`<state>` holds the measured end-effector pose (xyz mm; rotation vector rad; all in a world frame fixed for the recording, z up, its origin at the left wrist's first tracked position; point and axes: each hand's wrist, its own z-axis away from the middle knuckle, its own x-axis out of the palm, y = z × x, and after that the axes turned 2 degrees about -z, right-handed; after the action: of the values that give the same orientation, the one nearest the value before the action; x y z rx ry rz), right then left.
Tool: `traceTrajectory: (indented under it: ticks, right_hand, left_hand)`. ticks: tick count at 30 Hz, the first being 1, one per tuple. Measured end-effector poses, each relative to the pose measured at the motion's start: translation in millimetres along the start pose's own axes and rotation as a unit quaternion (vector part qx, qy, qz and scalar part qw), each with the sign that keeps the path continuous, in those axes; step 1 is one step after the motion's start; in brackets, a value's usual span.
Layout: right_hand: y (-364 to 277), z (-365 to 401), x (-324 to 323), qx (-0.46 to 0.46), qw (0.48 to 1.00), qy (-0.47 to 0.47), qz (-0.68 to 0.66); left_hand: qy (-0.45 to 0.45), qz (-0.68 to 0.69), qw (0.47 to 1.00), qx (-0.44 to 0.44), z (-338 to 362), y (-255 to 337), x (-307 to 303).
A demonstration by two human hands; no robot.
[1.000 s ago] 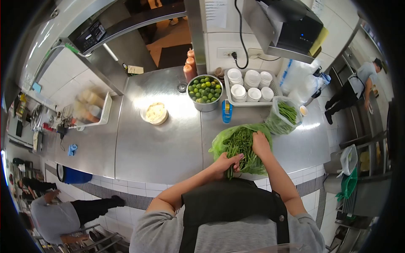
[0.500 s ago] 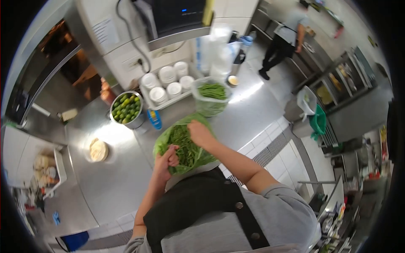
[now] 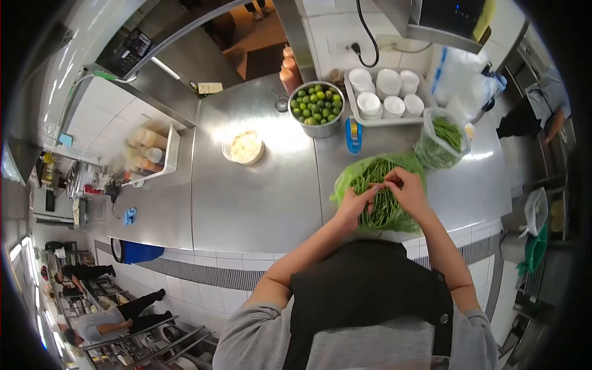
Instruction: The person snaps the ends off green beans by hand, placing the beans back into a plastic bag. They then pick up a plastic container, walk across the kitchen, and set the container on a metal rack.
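Many slim beans point(image 3: 383, 208), crinkly green bag point(image 3: 344, 183), left hand point(image 3: 355, 203), right hand point(image 3: 408, 192) pinching beans

The tabletop point(image 3: 246, 203) is brushed metal, smooth, with bright glare. The bag point(image 3: 344, 185) is thin green plastic, crinkled and glossy; the beans point(image 3: 383, 211) look smooth and matt. The pot point(image 3: 322, 131) is shiny metal, the cups point(image 3: 390, 80) glossy white, the apron point(image 3: 364, 296) dark matt cloth

Dark green beans point(image 3: 383, 206) lie in a pale green plastic bag point(image 3: 344, 183), the limes point(image 3: 316, 105) are green and yellow, the small bowls point(image 3: 369, 102) white, the sauce bottles point(image 3: 288, 75) orange-red, the apron point(image 3: 370, 296) black over a grey shirt point(image 3: 259, 339).
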<state>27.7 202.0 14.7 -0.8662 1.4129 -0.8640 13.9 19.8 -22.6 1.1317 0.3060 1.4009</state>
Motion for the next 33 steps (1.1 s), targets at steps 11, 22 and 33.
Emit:
traceTrajectory:
  ticks: [11, 22, 33]
  right_hand:
    - [-18, 1, -4, -0.026, 1.0, -0.014, -0.01]
    - [23, -8, 2, -0.024, 0.981, 0.143, 0.13]
    - [-11, 8, 2, 0.084, 0.95, -0.087, -0.288]
  left_hand:
    - [-0.006, -0.084, 0.994, 0.063, -2, -15, 5]
    - [-0.131, -0.162, 0.973, 0.104, 35, 23, 26]
    - [-0.031, 0.155, 0.985, 0.071, -14, 79, -5]
